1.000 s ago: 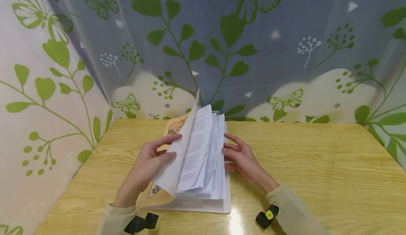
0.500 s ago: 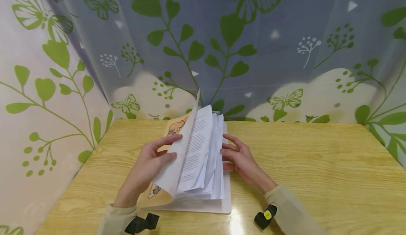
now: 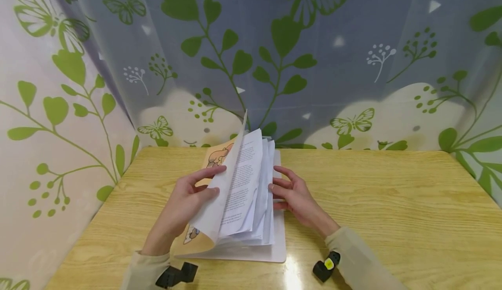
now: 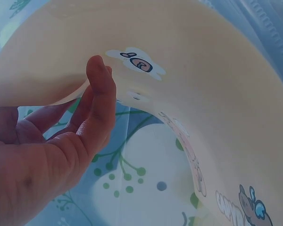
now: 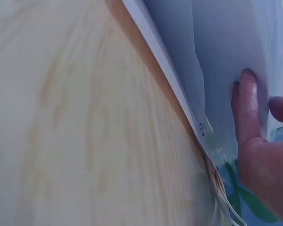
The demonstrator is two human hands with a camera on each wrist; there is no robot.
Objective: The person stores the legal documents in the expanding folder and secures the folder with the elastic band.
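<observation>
A folder (image 3: 279, 255) with a peach cartoon-printed cover (image 3: 216, 156) lies on the table, its cover bent up to the left. My left hand (image 3: 188, 198) pinches the raised cover near its free edge, thumb on the white inner side. In the left wrist view the cover (image 4: 188, 56) curves over the left hand (image 4: 70, 146). Inside stands a loose stack of printed sheets (image 3: 241, 181), fanned and lifted off the back board. My right hand (image 3: 300, 198) pinches the sheets' right edge. In the right wrist view, fingers (image 5: 248, 103) lie against one side of the papers (image 5: 226, 42), the thumb on the other.
The wood-grain table (image 3: 372, 194) extends to both sides of the folder. A curtain (image 3: 337, 63) with leaves and butterflies hangs behind the table, and a similar panel (image 3: 47, 150) stands at the left. Black wrist cameras sit at both sleeves.
My right hand has moved slightly left, bringing the right edge of the sheets with it, so more of the back board shows. The left hand and the cover have stayed in place.
</observation>
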